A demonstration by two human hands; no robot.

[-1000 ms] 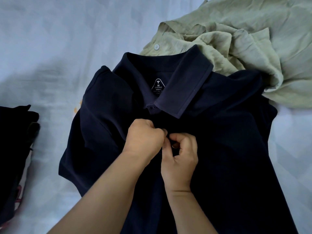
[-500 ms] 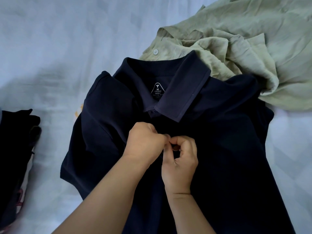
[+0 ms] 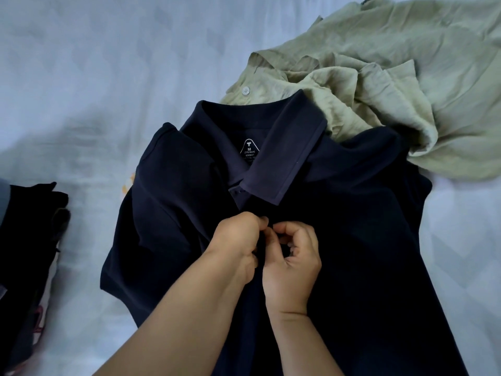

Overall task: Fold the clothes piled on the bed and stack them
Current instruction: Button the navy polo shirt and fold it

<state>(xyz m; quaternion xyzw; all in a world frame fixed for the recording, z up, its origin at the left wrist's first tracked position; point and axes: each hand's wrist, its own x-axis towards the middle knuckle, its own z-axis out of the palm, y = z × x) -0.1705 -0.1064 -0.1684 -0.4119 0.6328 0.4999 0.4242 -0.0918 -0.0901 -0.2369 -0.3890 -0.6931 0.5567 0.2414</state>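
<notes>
Both hands [image 3: 267,248] at polo placket [image 3: 260,213]

Soft, even, cool light — dimmer toward the lower edge. The pale blue patterned bed sheet [image 3: 95,77] shows a faint grey shadow left of the navy cotton polo shirt [image 3: 366,240], whose folds sink into near-black. No glare. Detail is mildly soft, and the frame bows slightly at its corners — wide-angle distortion.

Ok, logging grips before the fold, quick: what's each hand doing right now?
Left hand: fingers curled, pinching the placket of the navy polo shirt.
Right hand: fingers curled, pinching the same placket.
</notes>
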